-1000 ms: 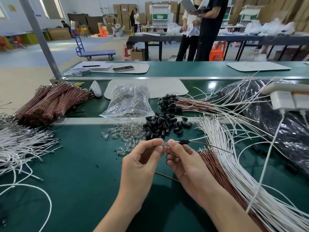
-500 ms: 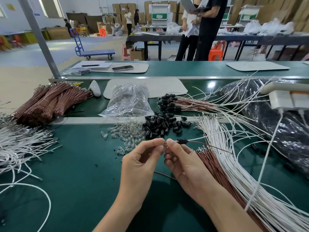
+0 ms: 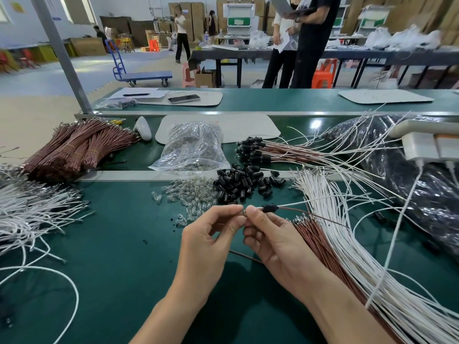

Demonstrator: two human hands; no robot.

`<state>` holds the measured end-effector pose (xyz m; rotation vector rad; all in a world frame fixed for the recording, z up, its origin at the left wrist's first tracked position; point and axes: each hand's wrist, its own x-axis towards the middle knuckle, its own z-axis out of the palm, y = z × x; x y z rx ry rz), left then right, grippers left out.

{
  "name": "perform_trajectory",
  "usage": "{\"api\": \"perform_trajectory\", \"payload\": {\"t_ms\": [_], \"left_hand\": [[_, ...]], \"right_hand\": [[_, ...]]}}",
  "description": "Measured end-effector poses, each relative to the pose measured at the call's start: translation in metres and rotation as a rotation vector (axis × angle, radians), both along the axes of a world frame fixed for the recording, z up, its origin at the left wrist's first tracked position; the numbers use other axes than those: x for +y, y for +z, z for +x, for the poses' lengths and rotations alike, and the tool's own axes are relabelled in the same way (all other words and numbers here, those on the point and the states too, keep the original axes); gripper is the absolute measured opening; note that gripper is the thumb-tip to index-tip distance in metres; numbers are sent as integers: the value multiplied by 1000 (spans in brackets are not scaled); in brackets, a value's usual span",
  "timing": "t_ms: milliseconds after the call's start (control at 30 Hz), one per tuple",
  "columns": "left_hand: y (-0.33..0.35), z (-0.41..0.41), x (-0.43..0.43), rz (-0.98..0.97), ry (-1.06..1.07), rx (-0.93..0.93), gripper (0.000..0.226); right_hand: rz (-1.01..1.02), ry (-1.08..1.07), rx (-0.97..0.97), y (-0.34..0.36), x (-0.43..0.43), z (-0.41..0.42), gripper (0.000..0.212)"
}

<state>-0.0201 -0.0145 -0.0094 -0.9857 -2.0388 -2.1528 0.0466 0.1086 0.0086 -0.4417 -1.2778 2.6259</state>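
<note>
While both hands meet just in front of the heap of black caps (image 3: 244,184), the left hand (image 3: 208,244) pinches a small glinting piece (image 3: 243,213) between thumb and forefinger, its other fingers curled beneath; the piece is too small to tell further. The right hand (image 3: 273,242) pinches a wire pair right beside that piece, fingertips nearly touching the left's. A single black cap (image 3: 270,208) sits on the pair just past the right fingertips, held off the green mat (image 3: 111,256). From it a white wire (image 3: 293,202) and a brown wire (image 3: 313,214) trail to the right of the heap.

Loose clear bulbs (image 3: 191,197) lie against the heap's left edge, near the left knuckles. A metal rail (image 3: 124,175) runs along the heap's far edge, with a bag of bulbs (image 3: 193,147) beyond it. Right of the heap, a fan of white wires (image 3: 347,244) and brown wires (image 3: 320,242) crowds the right wrist. Front-left of the heap, a broad stretch of mat reaches to a white cable loop (image 3: 74,294).
</note>
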Motion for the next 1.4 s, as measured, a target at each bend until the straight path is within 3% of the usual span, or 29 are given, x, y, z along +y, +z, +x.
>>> {"api": "perform_trajectory", "payload": {"t_ms": [233, 400, 900, 1167, 1400], "left_hand": [[-3, -5, -1, -113, 55, 232, 12], [-2, -6, -2, -147, 99, 347, 13], [-3, -8, -8, -332, 157, 514, 17], [-2, -7, -9, -355, 180, 505, 7], [-5, -7, -10, -384, 153, 486, 15]], "right_hand": [[19, 29, -1, -2, 1, 1, 22], [21, 30, 11, 2, 1, 1, 39], [135, -32, -23, -1, 6, 1, 24], [149, 12, -45, -2, 5, 0, 24], [262, 1, -76, -1, 7, 1, 23]]}}
